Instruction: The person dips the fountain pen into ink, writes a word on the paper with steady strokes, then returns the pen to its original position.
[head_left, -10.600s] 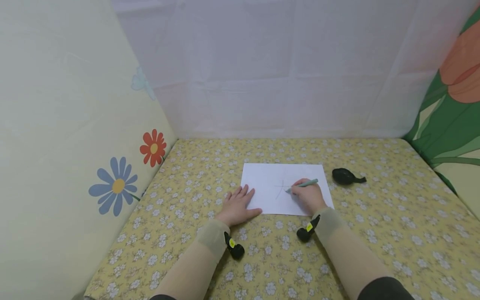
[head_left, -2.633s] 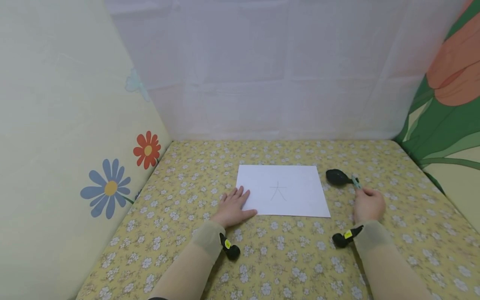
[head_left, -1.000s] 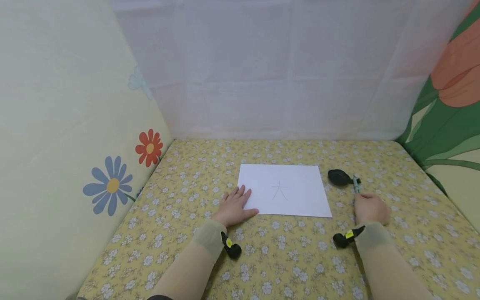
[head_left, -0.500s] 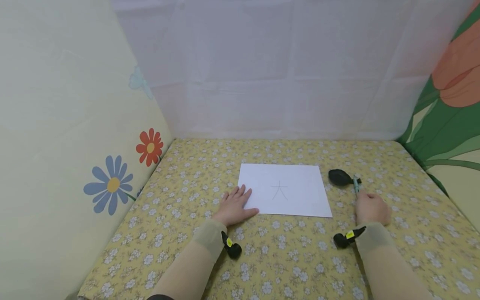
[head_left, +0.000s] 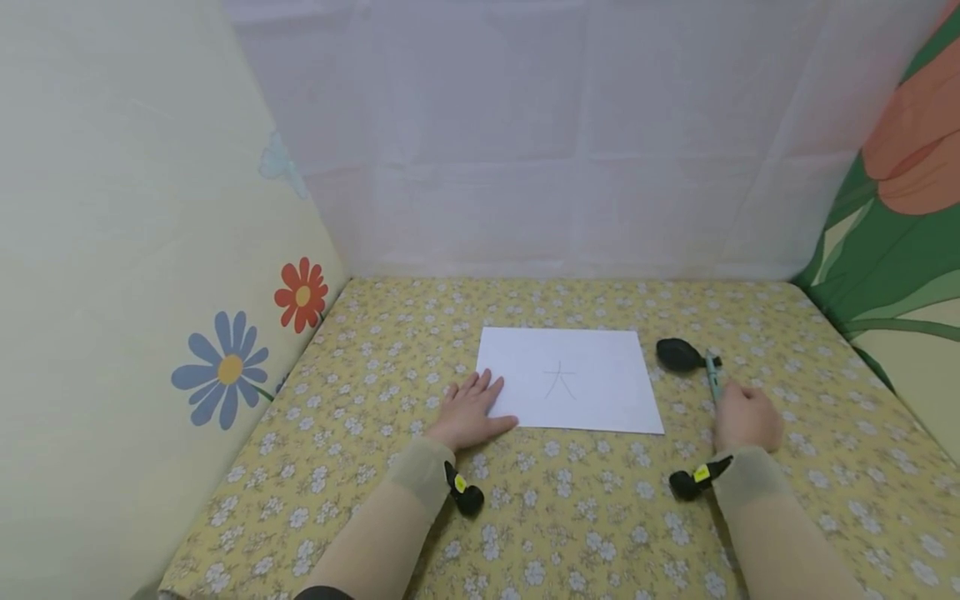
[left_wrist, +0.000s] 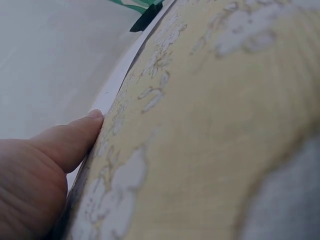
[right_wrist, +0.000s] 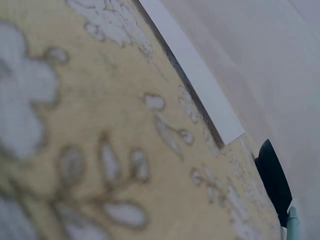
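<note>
My left hand (head_left: 467, 412) lies spread at the lower left corner of a white sheet of paper (head_left: 615, 358); its thumb shows at the sheet's edge in the left wrist view. Thin pen strokes (head_left: 559, 382) form the character 大 on the sheet. To the right of the paper, my right hand (head_left: 747, 419) holds a pale green pen (head_left: 712, 373), its fingers curled and partly hidden. The pen's far end overlaps the thin neck of a black bulb-shaped object (head_left: 678, 355). In the right wrist view the pen (right_wrist: 293, 224) shows beside that black object (right_wrist: 274, 177).
A yellow flowered cloth (head_left: 562, 517) covers the table. Behind it hangs a white sheet backdrop (head_left: 480, 167). A cream panel with flowers (head_left: 112, 250) stands at the left, and a tulip-printed panel (head_left: 915, 258) at the right. Each wrist carries a small black camera (head_left: 468, 500).
Since the earliest frame, the character has gained a right-hand stroke and my right hand has carried the pen off the paper to the black object. Lately it shifts only slightly; my left hand stays.
</note>
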